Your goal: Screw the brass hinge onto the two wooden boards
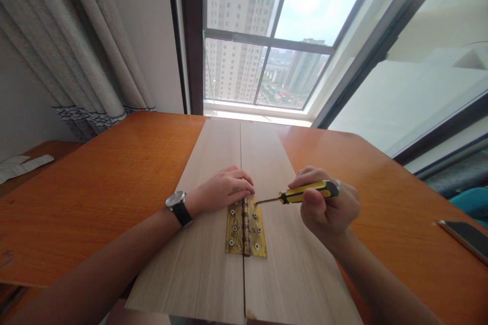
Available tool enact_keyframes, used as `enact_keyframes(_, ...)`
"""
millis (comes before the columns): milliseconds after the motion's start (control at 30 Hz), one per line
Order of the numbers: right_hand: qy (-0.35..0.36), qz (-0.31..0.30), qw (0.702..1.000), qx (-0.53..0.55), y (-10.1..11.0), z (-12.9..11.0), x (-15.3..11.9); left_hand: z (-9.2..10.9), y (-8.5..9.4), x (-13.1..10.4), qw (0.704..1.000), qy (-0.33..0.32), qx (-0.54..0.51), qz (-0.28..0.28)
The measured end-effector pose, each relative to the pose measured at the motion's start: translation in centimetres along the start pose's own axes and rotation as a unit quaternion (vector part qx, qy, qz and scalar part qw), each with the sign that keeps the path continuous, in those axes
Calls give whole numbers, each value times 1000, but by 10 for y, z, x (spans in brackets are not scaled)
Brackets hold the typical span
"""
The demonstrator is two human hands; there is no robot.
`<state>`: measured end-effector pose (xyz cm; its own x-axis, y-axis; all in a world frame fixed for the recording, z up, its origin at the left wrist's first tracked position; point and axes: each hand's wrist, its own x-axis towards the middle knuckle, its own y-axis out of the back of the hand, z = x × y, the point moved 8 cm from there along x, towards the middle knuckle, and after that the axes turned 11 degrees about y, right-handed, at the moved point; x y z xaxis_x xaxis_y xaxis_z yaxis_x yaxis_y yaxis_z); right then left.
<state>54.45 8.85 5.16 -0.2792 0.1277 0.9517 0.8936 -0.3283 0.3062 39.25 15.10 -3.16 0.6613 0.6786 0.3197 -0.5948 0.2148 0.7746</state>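
A brass-coloured hinge [246, 228] lies flat across the seam between two pale wooden boards, with several cross-head screws in its two leaves. My right hand [331, 208] grips a yellow and black screwdriver [308, 192]. The tool lies nearly level, its tip touching the screw [256, 204] at the upper right corner of the hinge. My left hand [229, 188], a watch [178, 207] on its wrist, rests palm down on the left board [194, 264]. Its fingers stretch over the hinge's top end towards the right board [293, 269], covering part of that end.
Beneath the boards is an orange-brown wooden table [152, 162]. A dark phone-like slab [467, 239] lies at the right edge. Behind the table stands a window [272, 40], with a grey curtain [84, 35] at the left.
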Motion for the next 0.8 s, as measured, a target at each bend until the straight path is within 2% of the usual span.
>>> enact_keyframes(167, -29, -51, 998, 14, -5, 2, 2, 1, 0, 0, 1000, 0, 4, 2)
enact_keyframes(367, -17, -74, 996, 36, -6, 1, 5, 1, -1, 0, 1000, -2, 6, 3)
enact_keyframes(533, -1, -135, 986, 94, -13, -1, 6, 1, 0, 1, 1000, 0, 9, 3)
enact_keyframes(800, -39, -146, 984, 91, -21, 1, 14, 4, 3, 0, 1000, 3, -24, 4)
